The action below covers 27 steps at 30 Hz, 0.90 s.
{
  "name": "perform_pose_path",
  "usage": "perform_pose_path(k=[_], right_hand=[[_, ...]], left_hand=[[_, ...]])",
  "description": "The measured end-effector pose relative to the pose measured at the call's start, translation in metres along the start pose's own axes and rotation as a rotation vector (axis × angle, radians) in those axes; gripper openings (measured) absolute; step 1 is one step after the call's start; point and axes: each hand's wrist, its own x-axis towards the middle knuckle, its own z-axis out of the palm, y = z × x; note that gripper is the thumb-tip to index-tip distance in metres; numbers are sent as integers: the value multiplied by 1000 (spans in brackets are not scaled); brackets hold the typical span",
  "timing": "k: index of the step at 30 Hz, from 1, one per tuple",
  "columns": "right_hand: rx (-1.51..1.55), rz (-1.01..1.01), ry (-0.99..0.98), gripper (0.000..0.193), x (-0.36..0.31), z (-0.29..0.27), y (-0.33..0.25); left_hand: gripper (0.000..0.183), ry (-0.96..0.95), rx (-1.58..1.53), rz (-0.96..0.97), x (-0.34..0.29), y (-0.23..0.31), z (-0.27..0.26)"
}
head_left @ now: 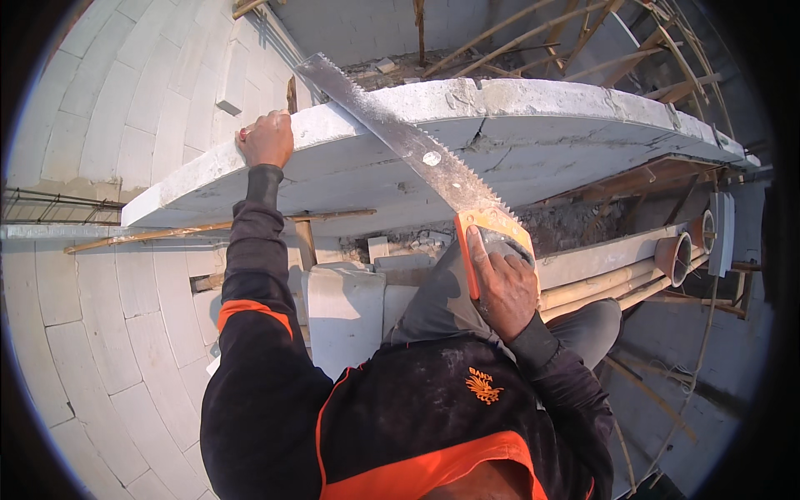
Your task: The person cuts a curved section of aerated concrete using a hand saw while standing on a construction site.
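1. Handsaw (408, 142): orange handle in right hand (504, 287), grip closed fully around it; blade lies diagonally across white block (517, 137), centre-far.
2. Left hand (267, 140): clamped over block's far-left edge, steadying.
3. Step, judged: sawing underway; next stroke needs steady pressure.
4. Hidden: kerf depth, block's underside.

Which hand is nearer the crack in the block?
The right hand, gripping the saw by its orange handle just below the crack in the block. The left hand grips the block's far edge, well off to the left.
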Motion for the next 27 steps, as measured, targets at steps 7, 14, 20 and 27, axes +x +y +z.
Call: perform_pose_path(k=[7,14,20,27], right_hand=[[-6,-64,-31,86,-57,6,15],[-1,-72,85,83,16,30,18],[-34,-74,87,80,-76,32,50],[-58,-18,48,75,30,5,26]], left_hand=[[29,25,54,-3,-9,0,-11],[34,27,-76,-35,1,-8,19],[34,-27,-29,-33,-2,-16,14],[31,32,-25,-3,-1,-5,8]])
